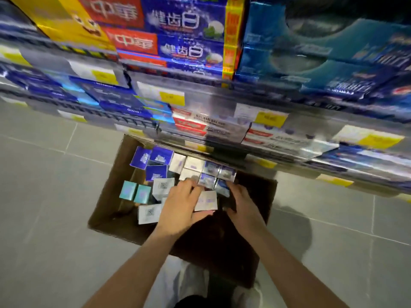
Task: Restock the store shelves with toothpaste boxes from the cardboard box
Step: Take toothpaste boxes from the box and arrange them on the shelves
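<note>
Both hands reach down into the cardboard box, which stands open on the floor against the foot of the shelves. The left hand lies over the upright toothpaste boxes near the middle of the carton; its fingers are curled over the top of a pale box and its thumb runs along that box's near edge, so it appears to grip it, though motion blur softens the fingertips. The right hand is just beside it, fingers bent down against a blue-and-silver box; whether they pinch it or only touch it I cannot tell.

The packs stand on end in the far half of the carton, showing their small square ends: deep blue ones at the far left, silver-grey ones in the middle, blue-and-silver ones toward the right, two teal ones at the left wall, and white ones with dark printed codes nearer the person. The near half of the carton is dark and in shadow. Its walls are plain brown corrugated card, with flaps folded outward.

Above the carton rise the shelves, metal-edged tiers carrying yellow price tags and packed with long glossy cartons in red, blue, yellow and teal, some with large Chinese lettering. The floor around the carton is grey tile with thin pale grout lines.
</note>
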